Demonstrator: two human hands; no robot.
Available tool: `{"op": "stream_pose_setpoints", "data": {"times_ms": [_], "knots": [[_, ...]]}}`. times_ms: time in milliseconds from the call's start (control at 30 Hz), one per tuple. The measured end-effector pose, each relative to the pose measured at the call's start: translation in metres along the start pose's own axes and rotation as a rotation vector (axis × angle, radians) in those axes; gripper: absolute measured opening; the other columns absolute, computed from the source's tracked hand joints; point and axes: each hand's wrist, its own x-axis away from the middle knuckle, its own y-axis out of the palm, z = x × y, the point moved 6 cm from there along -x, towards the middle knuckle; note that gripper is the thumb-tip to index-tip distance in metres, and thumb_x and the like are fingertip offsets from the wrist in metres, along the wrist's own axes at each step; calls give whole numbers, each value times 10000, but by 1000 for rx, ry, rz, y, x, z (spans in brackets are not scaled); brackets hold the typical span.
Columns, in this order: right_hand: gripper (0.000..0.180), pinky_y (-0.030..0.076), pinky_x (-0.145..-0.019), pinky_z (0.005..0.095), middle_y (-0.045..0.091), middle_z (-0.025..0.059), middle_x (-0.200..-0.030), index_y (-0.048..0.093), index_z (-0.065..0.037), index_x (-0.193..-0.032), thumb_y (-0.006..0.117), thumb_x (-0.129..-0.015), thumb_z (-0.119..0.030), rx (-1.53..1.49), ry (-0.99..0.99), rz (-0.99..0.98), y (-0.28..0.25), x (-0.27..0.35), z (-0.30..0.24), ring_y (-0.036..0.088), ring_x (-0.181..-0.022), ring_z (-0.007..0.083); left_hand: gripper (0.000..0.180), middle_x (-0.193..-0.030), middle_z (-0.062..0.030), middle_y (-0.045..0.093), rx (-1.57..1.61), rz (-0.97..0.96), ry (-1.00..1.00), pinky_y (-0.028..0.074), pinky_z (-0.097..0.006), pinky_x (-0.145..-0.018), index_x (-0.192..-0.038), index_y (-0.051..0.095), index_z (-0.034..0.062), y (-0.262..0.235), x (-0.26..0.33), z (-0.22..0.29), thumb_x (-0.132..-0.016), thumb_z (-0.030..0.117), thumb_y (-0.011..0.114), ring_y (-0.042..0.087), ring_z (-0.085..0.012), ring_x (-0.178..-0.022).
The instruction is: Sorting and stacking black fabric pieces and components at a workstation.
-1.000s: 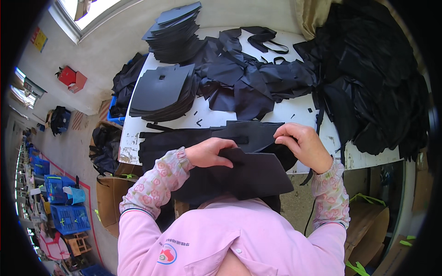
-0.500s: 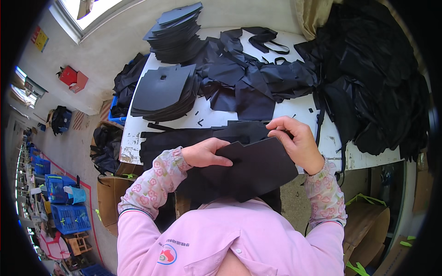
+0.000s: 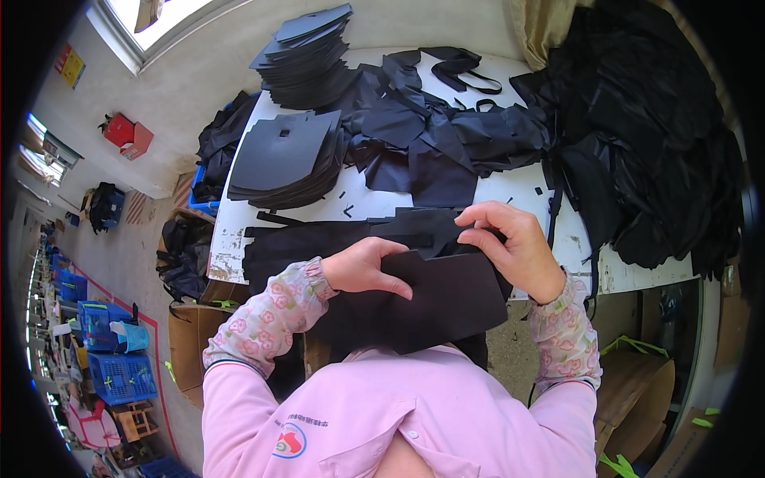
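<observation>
A flat black panel (image 3: 446, 307) with a straight, cut-looking edge tilts before my chest at the table's front. My left hand (image 3: 360, 267) grips its left part, thumb lying on top and fingers hidden beneath. Behind the panel's far edge, my right hand (image 3: 510, 245) has thumb and forefinger pinched at the edge of black fabric (image 3: 444, 221); its other fingers are curled. Whether that fabric is joined to the panel is hidden. More black fabric pieces (image 3: 307, 243) lie along the table's front edge, left of the panel.
On the white table (image 3: 370, 195) stand two stacks of dark panels, one near (image 3: 279, 155) and one far (image 3: 307, 60). Crumpled black fabric (image 3: 438, 135) covers its middle. A large black heap (image 3: 637, 135) rises at right. Cardboard boxes (image 3: 195, 342) flank me below.
The black panel has tipped and shifted slightly, its right end now lower and further left. My left hand has moved a little right; my right thumb and forefinger stay pinched.
</observation>
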Motion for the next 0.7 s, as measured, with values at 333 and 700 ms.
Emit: {"op": "stream_pose_setpoints", "data": {"times_ms": [333, 700], "knots": [[288, 511, -744, 335, 666, 100, -941, 670, -34, -1003, 777, -825, -233, 248, -30, -31, -10, 6, 6, 655, -831, 255, 264, -875, -38, 659, -49, 24, 55, 481, -290, -740, -917, 626, 3, -13, -2, -7, -778, 129, 811, 596, -127, -812], [380, 490, -629, 436, 618, 188, -745, 554, -13, -888, 796, -789, -289, 167, 81, -210, 18, 28, 16, 612, -717, 414, 349, -1014, -34, 726, 131, -244, -148, 515, -254, -867, -1148, 671, -36, -4, -5, -3, -821, 26, 777, 637, -89, -923]]}}
